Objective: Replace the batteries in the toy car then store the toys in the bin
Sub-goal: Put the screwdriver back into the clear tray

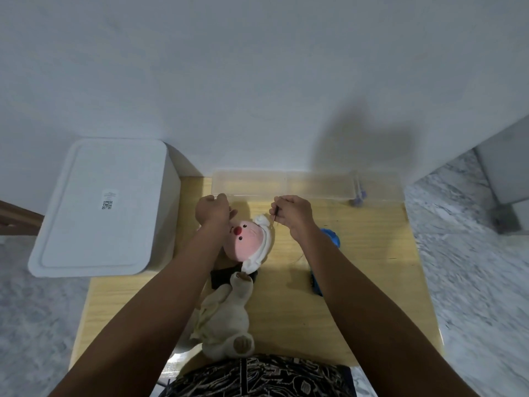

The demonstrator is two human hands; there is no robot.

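Looking like the battery step: right hand pinching a thin screwdriver, left hand fisted, contents hidden. Next probably needs that blue toy car flipped over.

There are two plush toys: one pink-faced doll with white hood and one beige rabbit. One white lidded plastic bin, one clear plastic box, one blue toy car.

Dim, soft light; wide-angle edge distortion; shadow on wall.
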